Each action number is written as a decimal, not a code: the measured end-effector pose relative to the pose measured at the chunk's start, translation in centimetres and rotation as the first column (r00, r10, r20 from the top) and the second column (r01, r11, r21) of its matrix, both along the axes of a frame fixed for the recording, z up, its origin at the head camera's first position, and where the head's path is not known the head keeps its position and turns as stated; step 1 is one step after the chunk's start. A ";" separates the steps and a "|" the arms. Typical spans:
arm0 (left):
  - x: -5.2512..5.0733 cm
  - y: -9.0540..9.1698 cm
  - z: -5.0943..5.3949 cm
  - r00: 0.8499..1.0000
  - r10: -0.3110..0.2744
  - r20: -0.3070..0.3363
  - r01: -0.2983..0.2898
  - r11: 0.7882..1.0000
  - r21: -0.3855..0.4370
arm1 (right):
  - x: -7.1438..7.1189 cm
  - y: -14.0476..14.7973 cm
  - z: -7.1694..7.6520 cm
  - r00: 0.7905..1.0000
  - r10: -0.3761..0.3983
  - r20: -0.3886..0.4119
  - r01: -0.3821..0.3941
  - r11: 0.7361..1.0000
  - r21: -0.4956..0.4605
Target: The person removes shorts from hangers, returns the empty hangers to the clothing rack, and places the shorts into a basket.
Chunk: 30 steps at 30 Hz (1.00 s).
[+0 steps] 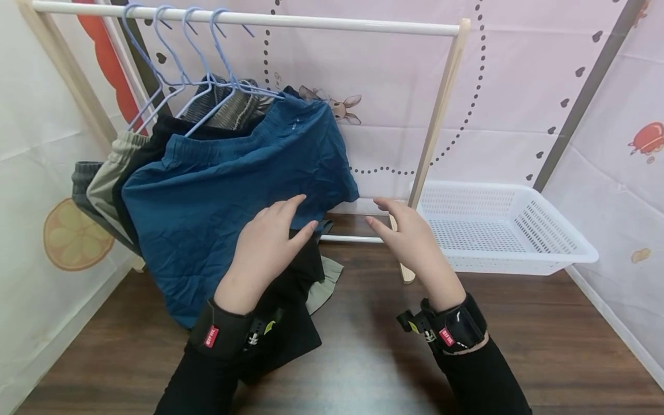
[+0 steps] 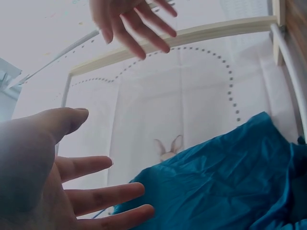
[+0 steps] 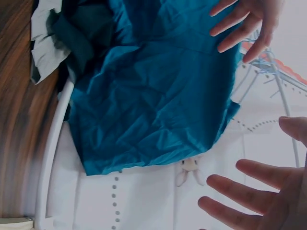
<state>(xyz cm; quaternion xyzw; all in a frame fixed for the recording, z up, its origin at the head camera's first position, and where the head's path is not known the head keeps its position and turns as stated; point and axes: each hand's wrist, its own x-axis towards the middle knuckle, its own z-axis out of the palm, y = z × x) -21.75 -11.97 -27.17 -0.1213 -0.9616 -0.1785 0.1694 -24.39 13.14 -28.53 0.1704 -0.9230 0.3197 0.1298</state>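
Blue shorts (image 1: 249,167) with an elastic waistband hang at the front of a row of garments on the left part of a clothes rack. A light-blue hanger (image 1: 210,114) sits in their waistband, its hook over the rack's white top bar (image 1: 337,22); more hangers of that colour hook on just beside it. The fabric is creased and the shorts hang aslant to the bar, one leg edge pointing right.

The left hand (image 1: 264,253) is raised in front of the shorts, its grip wide, thumb apart from the fingers; I cannot tell whether any fingertip touches the cloth. The right hand (image 1: 412,233) is held up to the right of the shorts and apart from them, its grip also wide, with the fingers spread in its wrist view. Each wrist wears a black band with a red tag, below it a black sleeve.

Behind the blue pair hang a black garment (image 1: 167,125), a pale grey-green one (image 1: 116,167) and a dark grey one (image 1: 85,178). The rack's wooden right leg (image 1: 438,109) stands beside a white perforated basket (image 1: 565,222) on the brown wood-grain surface (image 1: 353,357). The backdrop carries dotted lines, hearts and a rabbit print (image 1: 344,109).
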 end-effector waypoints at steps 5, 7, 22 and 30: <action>0.4 -0.6 0.5 1.000 0.003 -0.015 -0.003 1.000 0.029 | 0.5 0.4 0.4 1.000 0.015 0.019 -0.015 1.000 -0.006; 0.5 -0.7 0.7 1.000 -0.003 -0.016 0.003 0.999 0.036 | 0.7 0.5 0.6 1.000 0.011 0.022 -0.012 1.000 0.001; 1.4 -2.5 0.7 0.864 -0.071 -0.499 0.161 0.977 0.141 | 1.5 0.8 0.9 1.000 -0.009 0.024 0.008 1.000 0.025; 1.1 -4.4 1.3 0.787 -0.173 -0.593 0.248 0.968 0.047 | 1.8 0.8 1.2 1.000 0.001 0.019 -0.002 0.999 0.039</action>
